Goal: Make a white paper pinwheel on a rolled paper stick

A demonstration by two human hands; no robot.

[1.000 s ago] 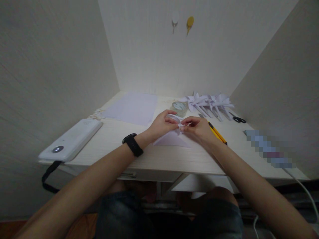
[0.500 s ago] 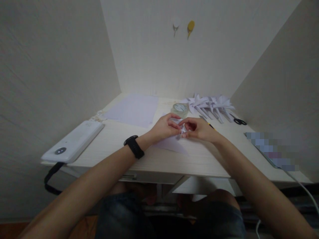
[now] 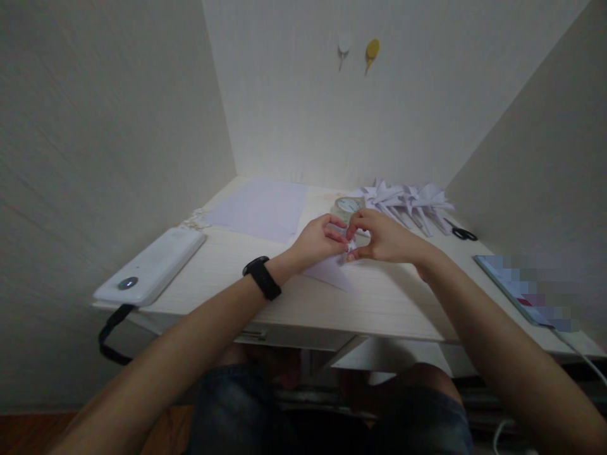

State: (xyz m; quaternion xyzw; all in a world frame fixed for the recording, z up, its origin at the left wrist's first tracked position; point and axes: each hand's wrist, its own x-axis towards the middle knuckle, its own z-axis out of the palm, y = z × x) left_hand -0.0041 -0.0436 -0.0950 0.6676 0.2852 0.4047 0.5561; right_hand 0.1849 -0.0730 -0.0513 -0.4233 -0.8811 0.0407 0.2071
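A small piece of folded white paper (image 3: 351, 245) is between my two hands, just above the desk; its folds are mostly hidden by the fingers. My left hand (image 3: 320, 243) is closed on its left side, fingertips pressed together. From the right, my right hand (image 3: 386, 237) pinches it, with thumb and index finger arched into a ring. Beneath the left hand a flat white paper piece (image 3: 332, 273) lies on the desk, one corner pointing toward me. Right behind my hands stands a roll of clear tape (image 3: 348, 205).
White paper sheets (image 3: 260, 208) lie at the back left. Folded paper pinwheels (image 3: 412, 201) are piled at the back right, by black-handled scissors (image 3: 463, 234). A white device with a strap (image 3: 152, 265) sits at the left edge, a tablet (image 3: 521, 287) at the right.
My right hand has lifted its knuckles and opened a wider ring between thumb and index finger, still at the folded paper. My left hand keeps its hold. The whole view has shifted slightly.
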